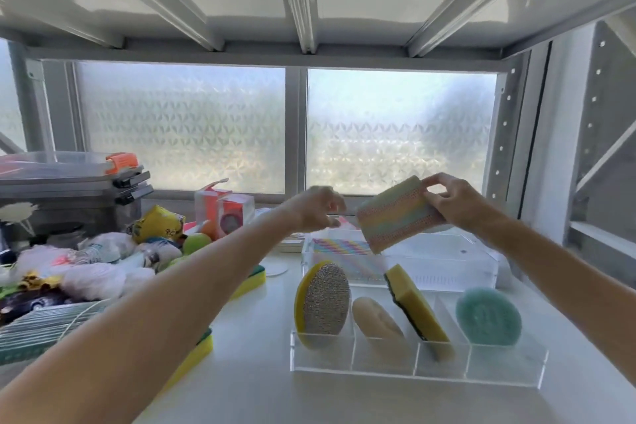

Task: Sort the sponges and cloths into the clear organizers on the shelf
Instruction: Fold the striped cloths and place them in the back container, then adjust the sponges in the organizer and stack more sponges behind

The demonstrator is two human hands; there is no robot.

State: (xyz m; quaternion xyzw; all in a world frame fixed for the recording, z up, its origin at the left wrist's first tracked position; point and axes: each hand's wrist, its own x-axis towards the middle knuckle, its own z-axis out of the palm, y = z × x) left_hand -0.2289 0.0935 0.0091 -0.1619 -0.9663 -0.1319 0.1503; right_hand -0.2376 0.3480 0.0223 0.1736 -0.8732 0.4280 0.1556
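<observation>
Head view shows the right hand (457, 203) pinching a striped sponge (399, 217) by its top corner, tilted above the rear clear bin (444, 268) on the shelf, so a loose pinch could drop it onto the sponges standing in the front divided organizer (416, 368). The left hand (316, 210), blurred, seems open and empty beside it, and could knock the sponge.

Both forearms bare, no sleeves; hands ungloved.
</observation>
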